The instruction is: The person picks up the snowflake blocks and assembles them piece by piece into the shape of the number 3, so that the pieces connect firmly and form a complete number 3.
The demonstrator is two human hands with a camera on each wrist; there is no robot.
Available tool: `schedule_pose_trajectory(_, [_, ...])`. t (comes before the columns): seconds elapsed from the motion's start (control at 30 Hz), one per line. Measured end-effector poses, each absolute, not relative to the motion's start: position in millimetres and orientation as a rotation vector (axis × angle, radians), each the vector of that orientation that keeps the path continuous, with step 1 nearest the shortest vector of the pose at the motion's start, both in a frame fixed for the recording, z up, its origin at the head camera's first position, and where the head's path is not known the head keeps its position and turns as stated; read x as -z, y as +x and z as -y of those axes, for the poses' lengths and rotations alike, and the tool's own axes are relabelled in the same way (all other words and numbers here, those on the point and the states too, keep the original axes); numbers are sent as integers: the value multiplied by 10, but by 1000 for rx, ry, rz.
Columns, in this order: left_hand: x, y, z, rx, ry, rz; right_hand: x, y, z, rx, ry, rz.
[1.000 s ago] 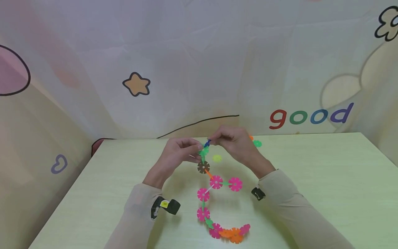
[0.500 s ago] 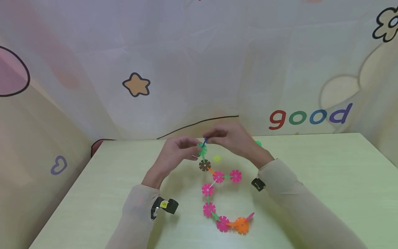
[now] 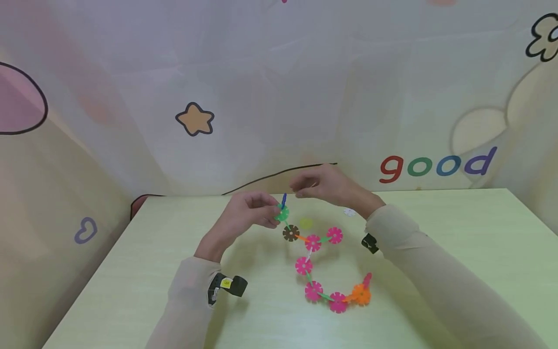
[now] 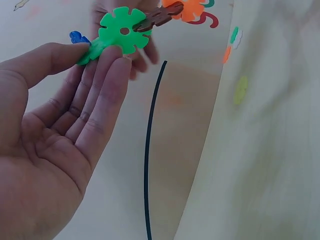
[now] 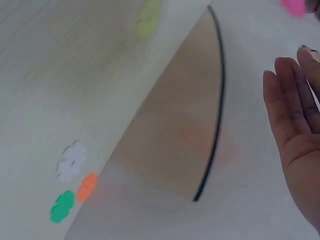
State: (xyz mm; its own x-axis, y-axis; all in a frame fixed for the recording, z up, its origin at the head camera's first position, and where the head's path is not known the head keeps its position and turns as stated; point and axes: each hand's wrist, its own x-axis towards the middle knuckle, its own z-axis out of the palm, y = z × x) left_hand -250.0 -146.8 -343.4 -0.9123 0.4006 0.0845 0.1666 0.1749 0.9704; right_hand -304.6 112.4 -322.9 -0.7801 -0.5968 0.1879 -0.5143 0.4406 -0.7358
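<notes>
My left hand [image 3: 246, 213] pinches a green snowflake disc [image 3: 284, 213] between thumb and fingers, raised above the table. A blue disc [image 3: 284, 200], seen edge-on, stands up from the green piece. From there a chain of slotted plastic discs hangs down: a brown disc [image 3: 291, 233], several pink discs [image 3: 313, 243] joined by green, orange and white ones, then an orange disc [image 3: 361, 294] at the lower right. One pink disc [image 3: 334, 235] forms a side branch. My right hand [image 3: 327, 186] hovers right of the blue disc, apart from it, fingers loosely bent and holding nothing.
On the table [image 3: 131, 271], a yellow disc [image 3: 306, 223] lies behind the chain and a white disc [image 3: 349, 212] near the right wrist. A green disc [image 5: 62, 206] and an orange disc [image 5: 87, 187] lie by the back edge. A printed cloth [image 3: 279, 97] hangs behind.
My right hand has let go of the blue disc and drawn away to the upper right. The blue disc stays on the green piece. The chain's lower end has swung right and up.
</notes>
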Motion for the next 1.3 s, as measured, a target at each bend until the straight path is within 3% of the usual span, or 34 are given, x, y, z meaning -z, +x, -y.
schedule_pose_trajectory(0.23, [3429,-2506,1476,-1845,525,-2242,3547,-3267,-1266,1009,-893,-2604])
schedule_pose_trajectory(0.5, [3430,-2496,1470,-1837,543,-2259,3785,-3280,-1246,884,-851,-2547])
schedule_pose_trajectory(0.9, [3434,-2499,1464,-1836,554,-2264,3846,-3235,-1133,781,-812,-2606])
schedule_pose_trajectory(1.3, [3453,-2495,1433,-1861,578,-2263,3686,-3062,-1347,1159,-736,-2641])
